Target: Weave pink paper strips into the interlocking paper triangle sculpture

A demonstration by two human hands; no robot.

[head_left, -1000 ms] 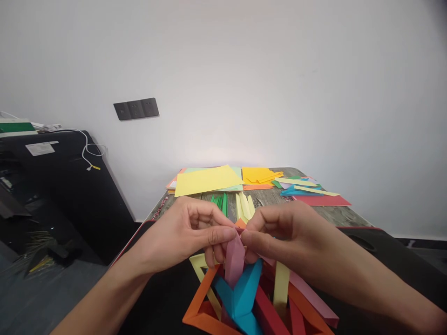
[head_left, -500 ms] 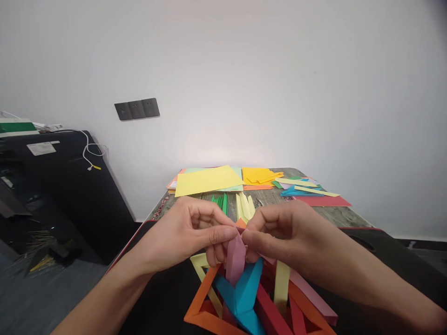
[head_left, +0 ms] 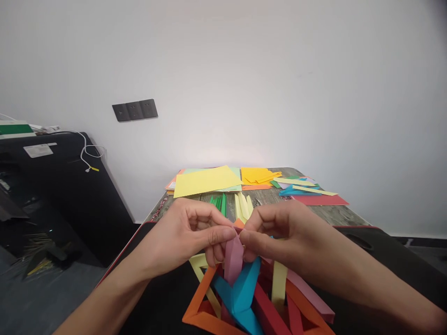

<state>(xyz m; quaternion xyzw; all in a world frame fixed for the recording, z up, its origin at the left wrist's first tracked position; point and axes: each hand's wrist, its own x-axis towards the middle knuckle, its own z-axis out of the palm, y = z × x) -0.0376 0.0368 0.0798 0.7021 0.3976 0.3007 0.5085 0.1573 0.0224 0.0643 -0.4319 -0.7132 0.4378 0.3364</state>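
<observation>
At centre, hands still pinching pink paper

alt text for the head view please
A person's left hand and right hand pinch at the tip of a pink paper piece, above a structure of coloured paper strips. A yellow sheet lies on a table beyond.

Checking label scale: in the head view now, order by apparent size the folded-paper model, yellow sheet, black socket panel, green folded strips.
folded-paper model, nearest the camera
yellow sheet
black socket panel
green folded strips
</observation>
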